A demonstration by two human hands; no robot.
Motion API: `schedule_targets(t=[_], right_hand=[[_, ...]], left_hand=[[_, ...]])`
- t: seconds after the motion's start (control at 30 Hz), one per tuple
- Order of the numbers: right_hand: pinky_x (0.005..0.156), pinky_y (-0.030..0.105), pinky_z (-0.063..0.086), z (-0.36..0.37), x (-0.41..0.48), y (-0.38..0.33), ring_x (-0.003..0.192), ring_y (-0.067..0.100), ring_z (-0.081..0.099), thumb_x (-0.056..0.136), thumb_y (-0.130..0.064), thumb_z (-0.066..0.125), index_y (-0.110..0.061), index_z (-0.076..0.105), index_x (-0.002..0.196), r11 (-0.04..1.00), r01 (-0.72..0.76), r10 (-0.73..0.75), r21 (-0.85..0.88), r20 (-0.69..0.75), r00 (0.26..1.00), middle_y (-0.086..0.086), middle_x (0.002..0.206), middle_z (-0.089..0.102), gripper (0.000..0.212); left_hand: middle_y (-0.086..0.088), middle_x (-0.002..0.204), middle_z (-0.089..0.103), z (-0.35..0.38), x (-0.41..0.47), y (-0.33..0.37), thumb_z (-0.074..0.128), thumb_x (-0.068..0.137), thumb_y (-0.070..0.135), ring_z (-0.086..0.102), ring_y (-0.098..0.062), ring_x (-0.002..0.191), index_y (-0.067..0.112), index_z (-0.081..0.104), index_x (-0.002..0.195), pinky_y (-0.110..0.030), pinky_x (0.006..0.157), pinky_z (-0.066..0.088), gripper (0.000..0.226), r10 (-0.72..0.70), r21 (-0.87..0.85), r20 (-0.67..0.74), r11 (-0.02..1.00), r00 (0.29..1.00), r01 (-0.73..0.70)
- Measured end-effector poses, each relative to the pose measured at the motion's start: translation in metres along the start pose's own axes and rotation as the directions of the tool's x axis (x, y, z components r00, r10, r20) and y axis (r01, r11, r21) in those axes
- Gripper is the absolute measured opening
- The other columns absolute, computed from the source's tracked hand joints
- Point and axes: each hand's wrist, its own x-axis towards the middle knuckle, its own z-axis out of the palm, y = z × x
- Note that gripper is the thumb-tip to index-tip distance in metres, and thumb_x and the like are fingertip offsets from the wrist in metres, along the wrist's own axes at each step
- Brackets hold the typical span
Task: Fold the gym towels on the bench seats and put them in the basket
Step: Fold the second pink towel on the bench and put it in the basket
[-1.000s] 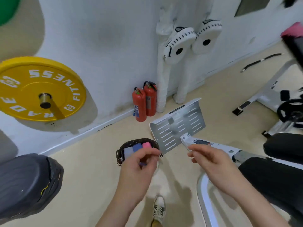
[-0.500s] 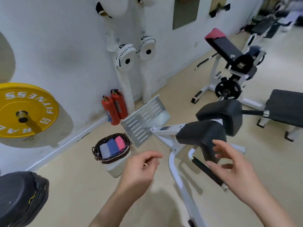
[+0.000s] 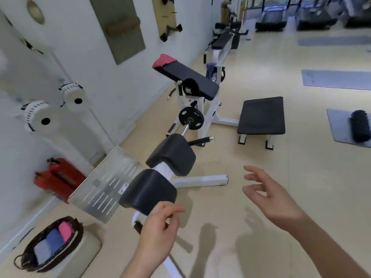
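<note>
Floor (image 3: 301,187) wide; basket (image 3: 27,248) near wall (image 3: 124,91); left hand (image 3: 158,231), right hand (image 3: 270,196) loose.

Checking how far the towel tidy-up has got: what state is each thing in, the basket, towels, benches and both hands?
Basket: upright, three folded towels inside.
Pink towel: bunched, unfolded, on the top end of the slanted bench pad.
Blue towel: hanging bunched beyond that pad; blurred.
Flat bench: no towel on it.
Left hand: empty, fingers loosely curled.
Right hand: empty, fingers spread.
</note>
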Motion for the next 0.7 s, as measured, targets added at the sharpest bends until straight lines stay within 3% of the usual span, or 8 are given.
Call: schedule_targets(t=[0.07,0.13,0.2,0.37,0.43,0.57,0.7], right_hand=[[0.082,0.022,0.045,-0.040,0.024,0.010,0.095,-0.003,0.059,0.094,-0.029,0.056,-0.048,0.032,0.135,0.998,-0.053,0.053,0.043,-0.001,0.999,-0.016,0.123,0.046,0.052],[0.084,0.025,0.045,-0.051,0.046,0.017,0.097,0.000,0.059,0.094,-0.032,0.055,-0.047,0.026,0.140,0.997,-0.077,0.077,0.010,0.030,0.997,-0.013,0.126,0.043,0.056],[0.086,0.028,0.046,-0.071,0.074,0.027,0.100,0.003,0.058,0.095,-0.033,0.054,-0.045,0.031,0.138,0.993,-0.105,0.105,0.055,0.002,0.994,-0.011,0.127,0.045,0.051],[0.072,0.013,0.044,-0.101,0.162,0.040,0.102,0.002,0.056,0.093,-0.023,0.057,-0.045,0.049,0.113,0.985,-0.059,0.065,0.160,-0.036,0.997,-0.011,0.121,0.055,0.031],[0.072,0.011,0.043,-0.112,0.205,0.041,0.102,-0.001,0.057,0.093,-0.020,0.058,-0.049,0.050,0.105,0.986,-0.028,0.038,0.163,-0.059,0.998,-0.014,0.117,0.058,0.033],[0.073,0.010,0.044,-0.138,0.307,0.041,0.098,-0.006,0.057,0.093,-0.018,0.057,-0.049,0.049,0.110,0.995,-0.009,0.016,0.098,-0.069,0.998,-0.017,0.113,0.059,0.036],[0.073,0.018,0.046,-0.174,0.416,0.035,0.103,0.000,0.055,0.093,-0.025,0.057,-0.045,0.047,0.119,0.997,-0.065,0.066,0.044,-0.021,0.998,-0.017,0.118,0.054,0.034]], left_hand=[[0.012,0.086,0.066,0.027,0.027,0.025,0.060,0.090,0.012,0.062,-0.005,0.081,0.034,0.072,0.085,-0.017,0.072,0.048,0.026,-0.014,-0.002,-0.011,1.000,1.000,0.014],[0.013,0.071,0.066,0.034,0.047,0.037,0.059,0.092,0.017,0.058,0.000,0.065,0.034,0.072,0.083,-0.016,0.062,0.047,0.022,-0.066,-0.027,-0.013,0.997,0.998,0.066],[0.012,0.062,0.062,0.054,0.081,0.055,0.057,0.093,0.015,0.053,-0.001,0.056,0.034,0.070,0.084,-0.013,0.055,0.041,0.025,-0.058,0.005,0.011,0.998,0.998,0.058],[0.016,0.091,0.066,0.101,0.184,0.095,0.053,0.089,-0.004,0.058,0.006,0.091,0.031,0.069,0.093,-0.007,0.075,0.044,0.039,0.000,0.033,-0.012,0.999,1.000,0.000],[0.016,0.094,0.068,0.120,0.233,0.106,0.055,0.090,0.000,0.058,0.009,0.090,0.032,0.069,0.091,-0.004,0.075,0.042,0.035,-0.036,-0.017,-0.023,0.999,0.999,0.036],[0.012,0.081,0.070,0.147,0.348,0.124,0.054,0.093,0.005,0.062,0.004,0.077,0.034,0.069,0.088,-0.007,0.067,0.044,0.033,-0.050,-0.094,-0.050,0.995,0.997,0.045],[0.010,0.082,0.067,0.160,0.453,0.151,0.052,0.092,0.002,0.058,0.002,0.078,0.040,0.065,0.090,-0.010,0.066,0.044,0.039,-0.009,-0.002,-0.066,1.000,0.998,0.009]])
